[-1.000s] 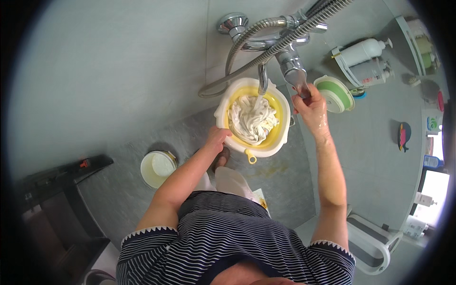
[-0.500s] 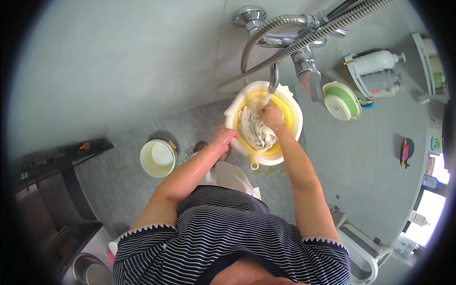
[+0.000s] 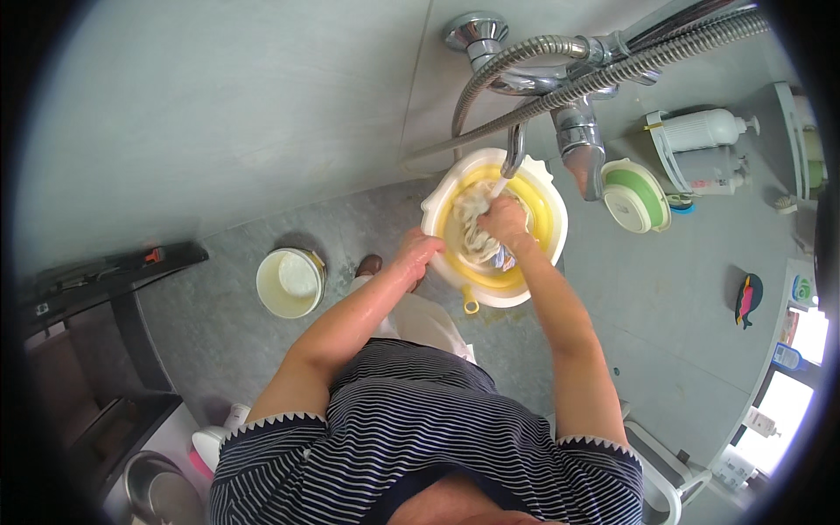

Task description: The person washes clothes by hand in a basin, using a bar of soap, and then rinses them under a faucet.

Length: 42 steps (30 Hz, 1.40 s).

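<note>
A white-rimmed yellow wash basin [image 3: 555,254] stands below the chrome spout [image 3: 514,157], from which water runs down. Inside lies a wet, crumpled pale cloth [image 3: 472,229], with a blue-patterned bit showing at its near end. My right hand [image 3: 505,219] is closed on this cloth close beside the stream; its fingertips are partly hidden in the folds. With wet fingers, my left hand [image 3: 420,252] grips the basin's left rim. A yellow ring tab [image 3: 471,303] hangs at the basin's near side.
A white bucket [image 3: 290,283] stands on the grey floor to the left. Above the basin, a metal shower hose [image 3: 647,63] crosses the mixer tap [image 3: 579,131]. On the right wall are a green-and-white folding basin [image 3: 633,196] and a rack with pump bottles [image 3: 704,129].
The cloth, spread in long twisted folds before, is now bunched smaller toward the back of the basin, and a blue-patterned part shows. My left hand stays on the rim.
</note>
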Each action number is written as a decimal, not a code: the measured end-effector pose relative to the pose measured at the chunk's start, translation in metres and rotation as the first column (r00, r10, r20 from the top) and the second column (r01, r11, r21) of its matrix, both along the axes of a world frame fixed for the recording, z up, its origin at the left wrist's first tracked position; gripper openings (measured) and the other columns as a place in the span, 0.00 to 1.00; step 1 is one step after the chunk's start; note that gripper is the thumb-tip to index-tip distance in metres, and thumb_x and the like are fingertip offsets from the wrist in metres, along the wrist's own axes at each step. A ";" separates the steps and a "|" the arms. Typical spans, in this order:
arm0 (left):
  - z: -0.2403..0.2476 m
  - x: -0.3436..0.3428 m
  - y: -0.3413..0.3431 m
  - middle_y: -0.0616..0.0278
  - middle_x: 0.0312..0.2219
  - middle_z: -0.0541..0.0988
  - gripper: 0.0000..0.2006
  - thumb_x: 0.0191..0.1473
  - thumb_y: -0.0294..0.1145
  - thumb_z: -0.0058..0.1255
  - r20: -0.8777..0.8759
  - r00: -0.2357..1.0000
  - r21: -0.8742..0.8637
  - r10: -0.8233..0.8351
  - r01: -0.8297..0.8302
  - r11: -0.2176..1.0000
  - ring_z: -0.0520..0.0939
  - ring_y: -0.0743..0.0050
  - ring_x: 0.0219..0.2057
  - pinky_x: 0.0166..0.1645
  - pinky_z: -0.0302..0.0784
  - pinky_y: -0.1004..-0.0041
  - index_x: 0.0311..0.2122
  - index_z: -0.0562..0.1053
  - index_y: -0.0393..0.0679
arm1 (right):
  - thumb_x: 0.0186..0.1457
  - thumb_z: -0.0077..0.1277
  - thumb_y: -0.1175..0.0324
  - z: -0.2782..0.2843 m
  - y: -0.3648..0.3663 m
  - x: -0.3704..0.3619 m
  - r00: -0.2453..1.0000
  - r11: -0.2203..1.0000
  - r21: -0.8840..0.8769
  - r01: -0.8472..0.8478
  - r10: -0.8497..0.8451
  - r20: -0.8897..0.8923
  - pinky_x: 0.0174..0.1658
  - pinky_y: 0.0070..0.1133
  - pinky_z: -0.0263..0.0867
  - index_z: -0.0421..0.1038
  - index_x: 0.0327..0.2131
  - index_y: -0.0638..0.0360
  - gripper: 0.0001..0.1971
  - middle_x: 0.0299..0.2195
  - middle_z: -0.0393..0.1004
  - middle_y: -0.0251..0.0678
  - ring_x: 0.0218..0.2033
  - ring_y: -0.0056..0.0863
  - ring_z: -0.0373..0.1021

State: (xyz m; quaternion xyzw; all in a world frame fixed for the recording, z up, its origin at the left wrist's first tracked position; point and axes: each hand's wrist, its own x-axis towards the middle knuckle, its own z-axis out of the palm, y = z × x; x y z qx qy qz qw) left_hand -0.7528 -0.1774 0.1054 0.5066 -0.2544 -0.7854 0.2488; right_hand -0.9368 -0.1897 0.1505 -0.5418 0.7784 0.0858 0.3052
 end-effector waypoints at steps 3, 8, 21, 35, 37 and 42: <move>0.004 0.009 -0.004 0.52 0.31 0.74 0.16 0.31 0.14 0.45 -0.048 0.999 0.097 -0.006 0.010 0.995 0.75 0.62 0.33 0.38 0.70 0.70 0.33 0.69 0.30 | 0.38 0.50 0.63 0.017 -0.003 -0.024 0.810 0.950 -0.006 0.313 -0.264 0.523 0.38 0.23 0.63 0.71 0.36 0.60 0.18 0.31 0.72 0.40 0.33 0.26 0.68; 0.013 -0.008 -0.008 0.53 0.30 0.74 0.16 0.31 0.15 0.45 -0.046 0.997 0.014 -0.056 0.056 0.998 0.75 0.65 0.32 0.37 0.70 0.71 0.33 0.69 0.30 | 0.42 0.53 0.61 -0.013 -0.008 -0.067 0.745 0.941 0.066 0.332 -0.304 0.594 0.44 0.21 0.60 0.65 0.40 0.69 0.24 0.34 0.71 0.40 0.38 0.26 0.66; -0.005 0.010 -0.010 0.57 0.28 0.74 0.16 0.31 0.15 0.46 0.020 0.998 -0.016 -0.059 0.060 0.998 0.76 0.68 0.29 0.36 0.70 0.73 0.32 0.70 0.32 | 0.41 0.53 0.54 0.000 0.003 -0.027 0.927 0.992 -0.122 0.030 0.018 0.375 0.41 0.27 0.61 0.66 0.39 0.63 0.25 0.36 0.69 0.47 0.37 0.36 0.67; -0.009 0.011 -0.021 0.57 0.27 0.74 0.15 0.30 0.16 0.44 0.037 0.995 -0.021 -0.088 0.089 0.996 0.75 0.68 0.29 0.36 0.70 0.74 0.31 0.71 0.32 | 0.39 0.52 0.52 -0.004 0.024 0.010 0.988 0.974 -0.188 -0.129 0.111 -0.107 0.50 0.27 0.55 0.51 0.53 0.55 0.37 0.50 0.57 0.45 0.49 0.41 0.57; -0.013 0.007 -0.021 0.56 0.26 0.74 0.15 0.29 0.17 0.45 0.078 0.989 -0.030 -0.124 0.127 0.991 0.75 0.67 0.28 0.34 0.69 0.74 0.31 0.71 0.32 | 0.38 0.53 0.57 -0.030 0.027 -0.001 0.998 0.966 -0.258 -0.025 0.040 0.055 0.44 0.28 0.60 0.61 0.46 0.55 0.29 0.43 0.65 0.43 0.42 0.38 0.63; -0.014 0.017 -0.017 0.55 0.24 0.74 0.16 0.29 0.19 0.46 0.044 0.995 -0.017 -0.095 0.096 0.995 0.75 0.66 0.25 0.31 0.68 0.74 0.31 0.71 0.31 | 0.41 0.50 0.70 -0.033 0.023 -0.021 0.668 0.835 -0.053 0.547 -0.397 0.630 0.32 0.17 0.63 0.71 0.33 0.59 0.12 0.27 0.72 0.34 0.27 0.22 0.67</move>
